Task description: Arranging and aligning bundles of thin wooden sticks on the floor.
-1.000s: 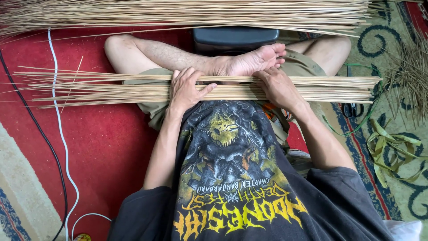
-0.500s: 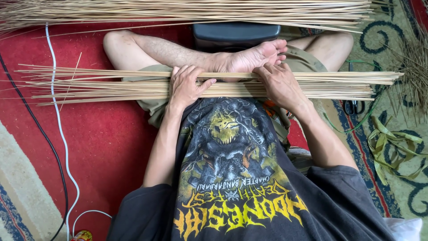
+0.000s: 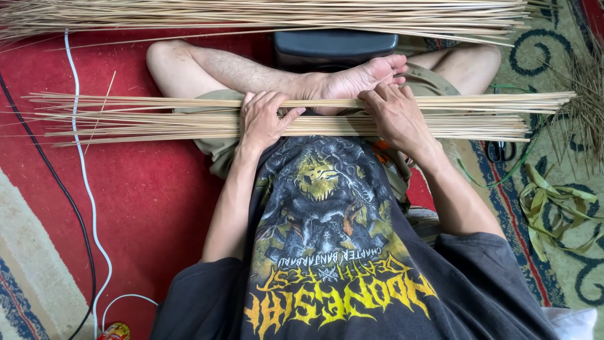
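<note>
Here I sit on the red carpet (image 3: 151,208) with my legs crossed, and a long bunch of thin sticks (image 3: 157,119) lies flat across my lap. My left hand (image 3: 263,119) presses down on the bunch with the fingers spread, thumb out to the side. My right hand (image 3: 395,116) rests on the sticks too, fingers curled over the top ones, just below my bare foot (image 3: 358,79). A bigger pile of sticks (image 3: 264,14) lies past my knees. Scissors (image 3: 501,151) and green strips (image 3: 553,208) lie to my right. A white cord (image 3: 85,182) runs along my left.
</note>
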